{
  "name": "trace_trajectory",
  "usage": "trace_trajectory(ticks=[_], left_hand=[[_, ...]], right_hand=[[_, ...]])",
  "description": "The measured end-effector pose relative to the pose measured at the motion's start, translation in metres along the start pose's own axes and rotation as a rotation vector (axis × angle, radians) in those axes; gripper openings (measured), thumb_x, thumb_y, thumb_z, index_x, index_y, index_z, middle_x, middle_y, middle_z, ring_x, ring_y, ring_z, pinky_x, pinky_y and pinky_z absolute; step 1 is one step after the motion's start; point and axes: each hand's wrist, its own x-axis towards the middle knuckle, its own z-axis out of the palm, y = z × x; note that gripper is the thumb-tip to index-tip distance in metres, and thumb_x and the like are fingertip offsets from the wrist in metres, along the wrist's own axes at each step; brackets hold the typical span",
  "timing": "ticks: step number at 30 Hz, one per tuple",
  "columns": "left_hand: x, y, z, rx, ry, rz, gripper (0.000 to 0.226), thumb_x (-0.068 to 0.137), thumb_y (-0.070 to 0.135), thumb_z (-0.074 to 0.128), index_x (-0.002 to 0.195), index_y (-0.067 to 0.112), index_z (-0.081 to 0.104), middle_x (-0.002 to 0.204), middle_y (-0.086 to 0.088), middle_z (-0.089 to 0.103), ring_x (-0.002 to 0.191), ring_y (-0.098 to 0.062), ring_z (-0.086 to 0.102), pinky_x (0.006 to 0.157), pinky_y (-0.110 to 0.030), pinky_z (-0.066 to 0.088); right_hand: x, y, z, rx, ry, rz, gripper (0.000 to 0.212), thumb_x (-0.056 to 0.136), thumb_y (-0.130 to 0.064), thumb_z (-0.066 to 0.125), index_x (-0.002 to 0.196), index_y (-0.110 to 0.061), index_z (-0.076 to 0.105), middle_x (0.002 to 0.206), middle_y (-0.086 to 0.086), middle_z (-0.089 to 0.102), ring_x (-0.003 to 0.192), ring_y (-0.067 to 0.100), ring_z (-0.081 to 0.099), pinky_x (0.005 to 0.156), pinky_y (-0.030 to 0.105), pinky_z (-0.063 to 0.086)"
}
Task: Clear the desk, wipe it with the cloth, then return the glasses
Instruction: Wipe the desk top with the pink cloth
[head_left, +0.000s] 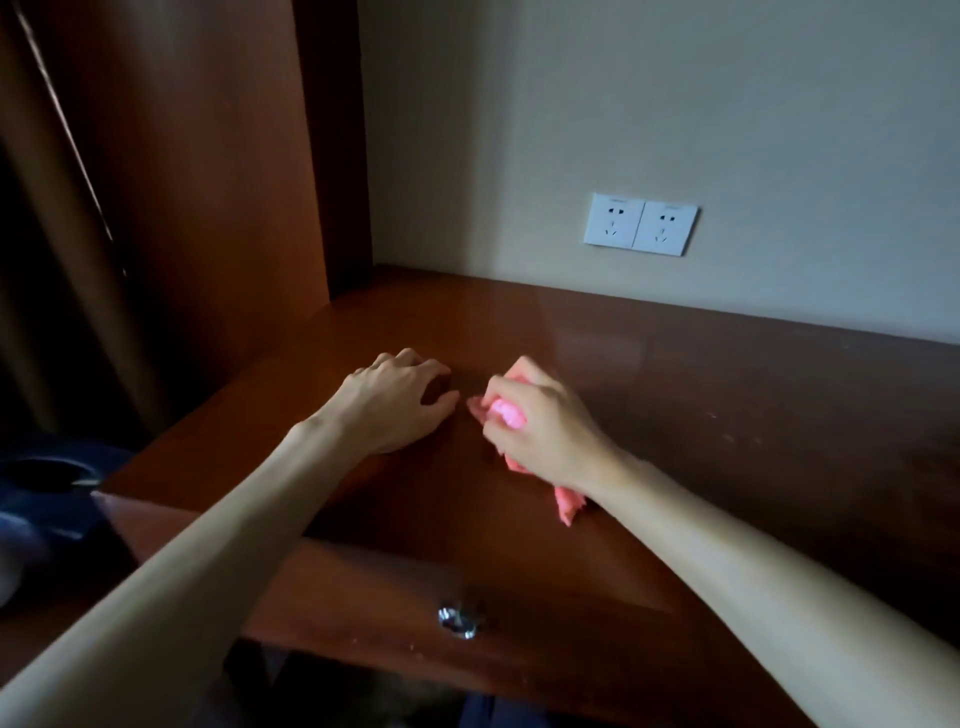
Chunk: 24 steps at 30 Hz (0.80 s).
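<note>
A pink cloth lies bunched on the glossy brown wooden desk, and my right hand is closed around it, pressing it onto the desk top near the middle. Parts of the cloth stick out past the fingers and under the wrist. My left hand rests palm down on the desk just left of the cloth, fingers spread, holding nothing. No glasses are in view.
A double white wall socket sits above the desk's back edge. A tall wooden panel stands at the left. The desk drawer front has a metal knob. Dark blue fabric lies low at the left.
</note>
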Motion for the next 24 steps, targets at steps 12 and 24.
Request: trace_trajectory(ticks=[12,24], left_hand=[[-0.088,0.011,0.024,-0.145,0.226,-0.043,0.045,0.1,0.054,0.04,0.142,0.04,0.052,0.148,0.012,0.045,0.137,-0.017,0.04,0.11,-0.041,0.038],[-0.087,0.009,0.026,-0.155,0.212,-0.053,0.047,0.1,0.055,0.039,0.143,0.042,0.05,0.153,0.014,0.042,0.141,-0.016,0.036,0.11,-0.043,0.038]], right_hand=[[0.014,0.013,0.007,-0.07,0.012,0.087,0.017,0.099,-0.044,0.055,0.097,-0.028,0.062,0.106,-0.004,0.049,0.095,0.022,0.055,0.07,0.029,0.041],[-0.061,-0.057,-0.019,0.029,-0.057,-0.099,0.018,0.089,-0.04,0.056,0.098,-0.026,0.063,0.103,-0.007,0.045,0.098,0.016,0.048,0.08,0.032,0.047]])
